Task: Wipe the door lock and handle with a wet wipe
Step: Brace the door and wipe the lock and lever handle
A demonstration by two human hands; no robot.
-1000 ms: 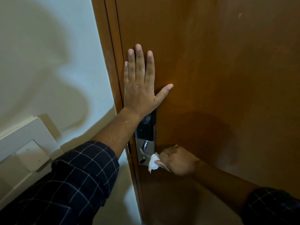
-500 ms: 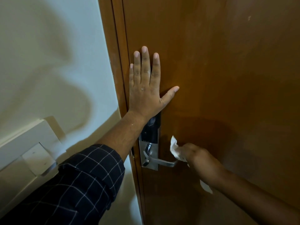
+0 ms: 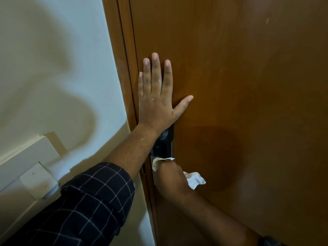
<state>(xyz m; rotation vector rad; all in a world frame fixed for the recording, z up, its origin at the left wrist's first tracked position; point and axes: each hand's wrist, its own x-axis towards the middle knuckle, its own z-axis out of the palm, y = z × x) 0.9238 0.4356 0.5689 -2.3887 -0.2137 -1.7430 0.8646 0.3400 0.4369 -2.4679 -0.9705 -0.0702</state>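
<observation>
My left hand (image 3: 156,96) lies flat against the brown wooden door (image 3: 248,86), fingers spread, just above the lock. The dark door lock (image 3: 166,142) shows partly below my left wrist. My right hand (image 3: 170,174) is closed around a white wet wipe (image 3: 194,180) and presses it on the silver lock plate (image 3: 153,159), right where the handle sits. Part of the wipe sticks out above my hand and part trails to the right. The handle itself is hidden under my right hand.
The door frame (image 3: 122,68) runs down left of the lock. A pale wall (image 3: 53,68) lies further left, with a white switch panel (image 3: 35,178) low on it.
My right hand slid left with the wipe, from the free end of the handle back to the lock plate, and now covers the handle. My left hand stayed flat on the door.
</observation>
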